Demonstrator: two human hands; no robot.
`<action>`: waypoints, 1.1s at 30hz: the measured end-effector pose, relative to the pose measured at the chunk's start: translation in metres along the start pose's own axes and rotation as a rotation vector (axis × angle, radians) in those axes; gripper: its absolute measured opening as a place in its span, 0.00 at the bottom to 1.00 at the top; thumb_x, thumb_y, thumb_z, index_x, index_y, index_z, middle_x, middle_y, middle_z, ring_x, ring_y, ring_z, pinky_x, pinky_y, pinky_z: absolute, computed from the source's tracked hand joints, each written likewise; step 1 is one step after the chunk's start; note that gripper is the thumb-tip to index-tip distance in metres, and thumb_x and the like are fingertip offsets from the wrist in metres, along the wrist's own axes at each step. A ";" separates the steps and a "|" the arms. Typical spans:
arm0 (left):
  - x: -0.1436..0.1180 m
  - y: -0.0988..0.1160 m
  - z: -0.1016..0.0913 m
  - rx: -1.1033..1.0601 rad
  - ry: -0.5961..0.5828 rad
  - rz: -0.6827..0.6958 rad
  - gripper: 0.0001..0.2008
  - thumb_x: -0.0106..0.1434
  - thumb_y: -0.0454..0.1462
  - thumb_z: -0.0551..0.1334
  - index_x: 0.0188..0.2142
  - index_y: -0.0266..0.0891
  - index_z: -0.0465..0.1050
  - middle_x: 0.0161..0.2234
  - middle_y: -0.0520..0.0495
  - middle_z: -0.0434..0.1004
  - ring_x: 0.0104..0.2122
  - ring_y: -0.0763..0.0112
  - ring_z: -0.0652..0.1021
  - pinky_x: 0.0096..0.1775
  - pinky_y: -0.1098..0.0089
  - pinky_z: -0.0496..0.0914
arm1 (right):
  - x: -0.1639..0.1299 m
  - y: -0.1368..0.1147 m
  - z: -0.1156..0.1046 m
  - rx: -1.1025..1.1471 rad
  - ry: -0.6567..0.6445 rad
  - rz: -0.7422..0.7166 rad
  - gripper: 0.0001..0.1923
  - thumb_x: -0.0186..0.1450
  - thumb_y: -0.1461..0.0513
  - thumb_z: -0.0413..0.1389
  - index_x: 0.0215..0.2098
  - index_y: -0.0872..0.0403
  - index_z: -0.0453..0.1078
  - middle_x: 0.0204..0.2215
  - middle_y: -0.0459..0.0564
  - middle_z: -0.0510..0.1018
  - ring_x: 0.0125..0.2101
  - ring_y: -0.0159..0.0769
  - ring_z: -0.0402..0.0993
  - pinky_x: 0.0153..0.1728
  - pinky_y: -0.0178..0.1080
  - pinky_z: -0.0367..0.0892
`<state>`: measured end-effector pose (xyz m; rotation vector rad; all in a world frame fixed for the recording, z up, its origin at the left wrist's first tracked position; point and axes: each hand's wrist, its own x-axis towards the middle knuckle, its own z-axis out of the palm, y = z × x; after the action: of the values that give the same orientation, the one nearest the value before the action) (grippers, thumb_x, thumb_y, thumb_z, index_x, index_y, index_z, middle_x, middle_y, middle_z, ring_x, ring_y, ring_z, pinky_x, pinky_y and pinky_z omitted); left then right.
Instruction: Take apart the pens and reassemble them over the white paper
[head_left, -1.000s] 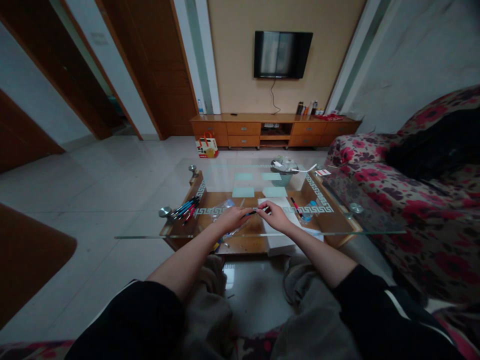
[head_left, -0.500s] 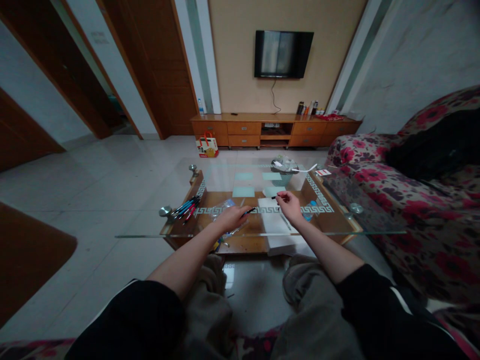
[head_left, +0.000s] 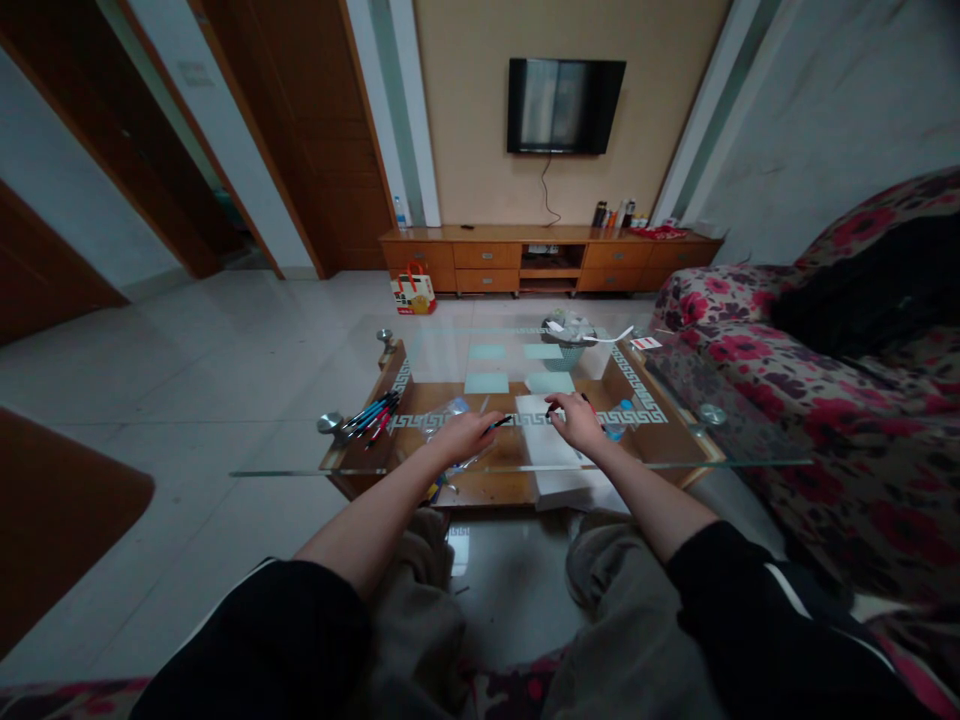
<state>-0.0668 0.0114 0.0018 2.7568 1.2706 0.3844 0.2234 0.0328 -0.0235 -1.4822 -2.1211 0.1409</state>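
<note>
left hand [head_left: 466, 436]: fingers curled around a dark pen [head_left: 499, 423], its tip poking out toward the right, above the glass table [head_left: 675, 462] | right hand [head_left: 581, 420]: fingertips pinching a small dark pen cap [head_left: 553, 408] at its far-left edge, over the white paper [head_left: 546, 447] | pen bundle [head_left: 373, 415]: well left of both hands

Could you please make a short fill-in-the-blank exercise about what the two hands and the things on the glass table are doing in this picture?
1. The left hand holds a dark ____.
2. The right hand rests on the white ____, which lies on the glass table.
3. A bundle of pens lies to the ____ of the left hand.
4. On the far wall hangs a ____.

Missing words: pen; paper; left; television
</note>
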 end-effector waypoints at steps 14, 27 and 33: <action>0.000 0.002 -0.001 0.018 0.002 -0.003 0.17 0.71 0.42 0.54 0.57 0.46 0.69 0.42 0.44 0.81 0.38 0.65 0.80 0.40 0.69 0.69 | -0.001 -0.004 0.003 -0.105 -0.036 0.054 0.14 0.66 0.64 0.55 0.50 0.52 0.72 0.43 0.54 0.80 0.49 0.48 0.67 0.47 0.46 0.58; -0.001 0.001 0.000 0.012 0.011 -0.001 0.17 0.71 0.42 0.55 0.57 0.45 0.69 0.42 0.45 0.81 0.39 0.66 0.80 0.41 0.70 0.70 | 0.001 -0.010 0.003 -0.119 -0.071 0.101 0.16 0.67 0.63 0.54 0.52 0.53 0.71 0.45 0.57 0.79 0.50 0.52 0.66 0.49 0.49 0.58; 0.000 -0.001 0.001 -0.008 0.012 0.011 0.17 0.71 0.43 0.55 0.57 0.46 0.68 0.44 0.45 0.81 0.40 0.66 0.80 0.41 0.70 0.70 | -0.003 -0.018 -0.003 -0.166 -0.030 0.081 0.24 0.66 0.57 0.56 0.59 0.56 0.65 0.52 0.62 0.73 0.52 0.55 0.63 0.51 0.50 0.58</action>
<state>-0.0669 0.0118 0.0008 2.7606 1.2541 0.4064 0.2101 0.0225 -0.0156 -1.6718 -2.1410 0.0162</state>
